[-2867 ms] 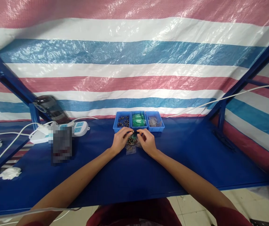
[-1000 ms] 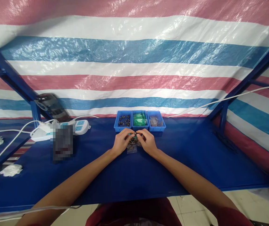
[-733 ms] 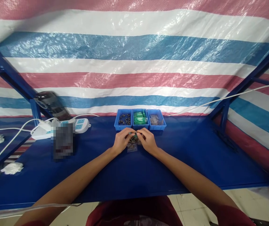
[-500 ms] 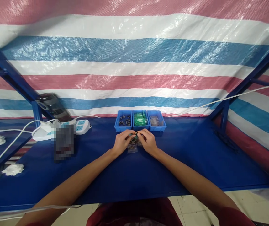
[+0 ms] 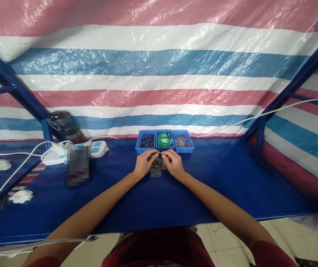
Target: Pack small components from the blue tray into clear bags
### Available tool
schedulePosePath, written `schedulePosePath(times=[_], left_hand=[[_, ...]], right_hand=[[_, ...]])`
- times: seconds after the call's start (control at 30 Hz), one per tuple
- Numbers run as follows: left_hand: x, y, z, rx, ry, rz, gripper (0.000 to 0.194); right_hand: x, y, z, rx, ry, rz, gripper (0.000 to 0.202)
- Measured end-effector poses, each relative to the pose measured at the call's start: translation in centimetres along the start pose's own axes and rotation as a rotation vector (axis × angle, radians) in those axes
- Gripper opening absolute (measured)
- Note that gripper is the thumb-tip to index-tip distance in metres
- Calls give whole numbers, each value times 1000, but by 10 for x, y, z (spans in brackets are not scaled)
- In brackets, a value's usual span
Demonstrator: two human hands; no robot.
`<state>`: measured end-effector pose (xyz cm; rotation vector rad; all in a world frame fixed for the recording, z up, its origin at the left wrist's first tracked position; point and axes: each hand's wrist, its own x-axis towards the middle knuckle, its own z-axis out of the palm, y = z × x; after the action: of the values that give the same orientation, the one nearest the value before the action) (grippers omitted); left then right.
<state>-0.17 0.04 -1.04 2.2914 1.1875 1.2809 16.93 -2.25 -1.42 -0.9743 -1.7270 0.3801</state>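
Observation:
My left hand [image 5: 144, 164] and my right hand [image 5: 174, 163] meet fingertip to fingertip over the blue table, both closed around something small that I cannot make out. Beneath and between them lie clear plastic bags [image 5: 155, 173] with small metallic and greenish pieces. Just beyond the fingers stand three blue bins side by side. The left bin [image 5: 138, 147] holds small dark and brass-coloured parts, the middle one [image 5: 165, 148] holds green packets [image 5: 165, 139], and the right one [image 5: 191, 148] holds clear packets [image 5: 181, 141].
A white power strip [image 5: 100, 149] with cables lies at the left, beside a blurred dark object [image 5: 78, 167]. Behind it a dark bottle [image 5: 66, 125] leans. Crumpled white tissue [image 5: 21, 196] is further left. Blue frame posts rise at both sides before a striped sheet [image 5: 159, 98].
The view has shifted slightly. My fingertips have come closer together, above the bags, with the small item still between them.

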Motion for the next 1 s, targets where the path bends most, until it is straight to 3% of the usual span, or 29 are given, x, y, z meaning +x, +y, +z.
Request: schedulePosePath(times=[0.27, 0.53, 0.73, 1.0], left_hand=[[-1, -2, 1, 54, 16, 75, 25], [1, -3, -3, 35, -9, 40, 21], [1, 2, -5, -27, -33, -63, 22], [0, 3, -4, -54, -88, -42, 23]], right_hand=[[1, 6, 1, -68, 19, -13, 26], [3, 11, 5, -29, 19, -71, 24], [1, 5, 0, -4, -21, -67, 20], [-2, 6, 0, -22, -47, -85, 18]])
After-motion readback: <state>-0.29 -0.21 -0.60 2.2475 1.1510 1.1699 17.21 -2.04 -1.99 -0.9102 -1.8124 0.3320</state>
